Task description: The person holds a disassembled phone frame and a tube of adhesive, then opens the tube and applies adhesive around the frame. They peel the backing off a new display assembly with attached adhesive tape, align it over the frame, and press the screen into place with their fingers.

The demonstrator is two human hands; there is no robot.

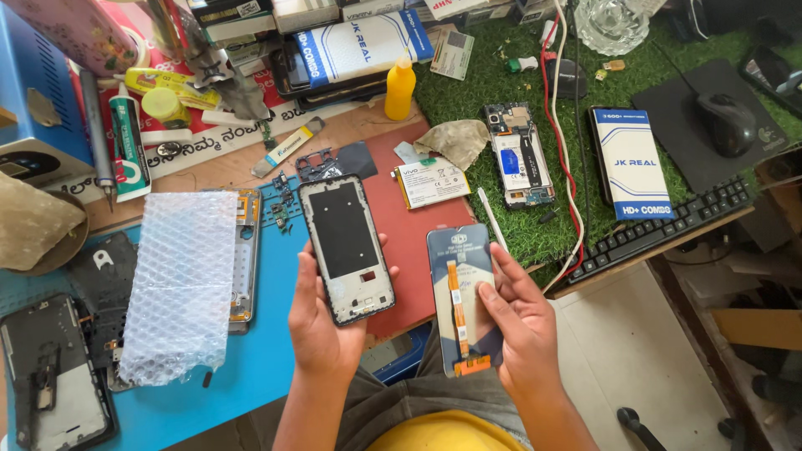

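Note:
My left hand (322,321) grips a phone middle frame (346,246) by its lower end, its black inner side facing up. My right hand (518,321) holds a replacement phone screen (458,292) from its right edge, back side up, with an orange flex cable running down its middle. Both parts hover over the front edge of the bench, side by side and apart. A phone battery (432,183) lies on the red mat (401,250) just beyond them.
A bubble-wrap sheet (184,284) covers another frame on the blue mat (251,367) at left. An opened phone (520,159), a screen box (631,163), a keyboard (660,230) and a mouse (725,123) sit at right. A yellow bottle (399,88) and glue tubes stand behind.

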